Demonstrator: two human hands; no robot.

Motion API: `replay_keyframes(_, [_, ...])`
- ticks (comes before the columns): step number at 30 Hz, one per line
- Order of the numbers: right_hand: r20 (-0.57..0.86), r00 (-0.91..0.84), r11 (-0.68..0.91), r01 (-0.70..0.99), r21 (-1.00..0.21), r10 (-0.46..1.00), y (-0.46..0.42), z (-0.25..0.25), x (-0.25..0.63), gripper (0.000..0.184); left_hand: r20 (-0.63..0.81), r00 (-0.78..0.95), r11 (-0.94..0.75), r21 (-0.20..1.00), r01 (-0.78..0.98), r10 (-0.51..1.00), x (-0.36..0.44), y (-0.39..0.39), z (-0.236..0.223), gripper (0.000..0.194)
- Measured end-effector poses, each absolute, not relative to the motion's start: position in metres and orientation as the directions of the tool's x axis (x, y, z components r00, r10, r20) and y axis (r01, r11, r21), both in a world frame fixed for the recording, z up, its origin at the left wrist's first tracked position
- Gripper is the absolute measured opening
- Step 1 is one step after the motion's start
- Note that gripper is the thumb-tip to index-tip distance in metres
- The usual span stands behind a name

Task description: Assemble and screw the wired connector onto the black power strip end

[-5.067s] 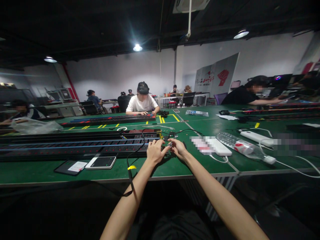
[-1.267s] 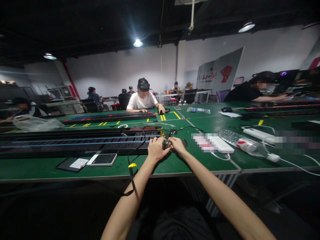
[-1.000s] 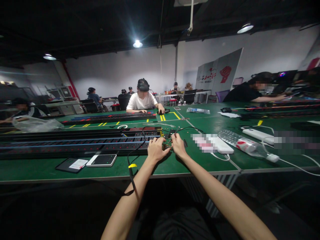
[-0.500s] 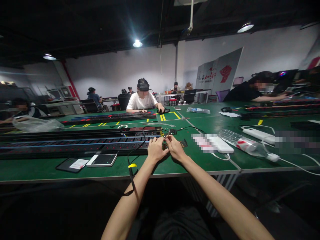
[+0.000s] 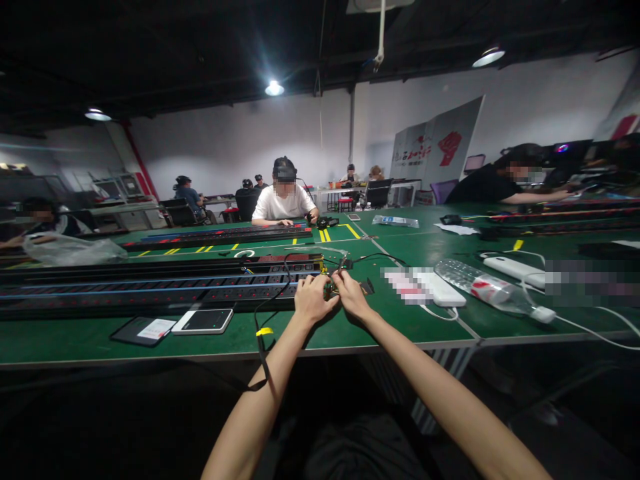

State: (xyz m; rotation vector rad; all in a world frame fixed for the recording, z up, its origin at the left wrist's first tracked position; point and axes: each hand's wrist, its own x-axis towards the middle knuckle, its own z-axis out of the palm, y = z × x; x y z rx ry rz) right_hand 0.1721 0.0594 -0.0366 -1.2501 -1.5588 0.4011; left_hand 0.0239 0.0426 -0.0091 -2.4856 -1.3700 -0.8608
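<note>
My left hand (image 5: 312,299) rests at the right end of a long black power strip (image 5: 240,291), fingers bent and thumb pointing right. A small dark green and metallic part (image 5: 330,288) sits at its fingertips, mostly covered. Close beside it, my right hand (image 5: 353,295) is closed in a pinch, its fingertips meeting the part. Something thin and greyish (image 5: 343,265) sticks up at the right fingertips; its kind is too small to tell. Beyond the hands lies a small black block (image 5: 347,264) with a black cable. A flat dark piece (image 5: 369,287) shows just right of my right hand.
On the green table (image 5: 320,333) lie a white-edged phone (image 5: 204,322), a black card with a label (image 5: 142,331), a white power bank (image 5: 443,293) and a plastic bottle (image 5: 483,285). A black strap (image 5: 261,353) hangs across my left forearm. A co-worker (image 5: 284,200) sits opposite.
My right hand has shifted around the small part: its fingers were higher and farther apart, then came in beside my left thumb. My left hand stays almost still. The co-worker opposite has raised one hand.
</note>
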Motion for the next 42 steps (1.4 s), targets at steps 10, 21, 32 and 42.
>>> replay_keyframes(10, [0.494, 0.154, 0.366, 0.493, -0.789, 0.856, 0.068, -0.04, 0.171, 0.038, 0.547, 0.404, -0.559, 0.146, 0.816, 0.733, 0.025, 0.043, -0.009, 0.039])
replay_keyframes(21, [0.578, 0.113, 0.389, 0.635, -0.667, 0.808, 0.061, -0.04, 0.172, 0.041, 0.572, 0.406, -0.572, 0.139, 0.809, 0.713, 0.024, 0.045, -0.011, 0.036])
replay_keyframes(32, [0.596, 0.021, 0.465, 0.603, -0.648, 0.803, 0.059, -0.039, 0.17, 0.039, 0.568, 0.417, -0.574, 0.123, 0.81, 0.71, 0.024, 0.046, -0.011, 0.043])
replay_keyframes(42, [0.436, 0.162, 0.338, 0.42, -0.842, 0.885, 0.075, -0.048, 0.173, 0.037, 0.579, 0.42, -0.585, 0.125, 0.802, 0.699, 0.024, 0.045, -0.011, 0.037])
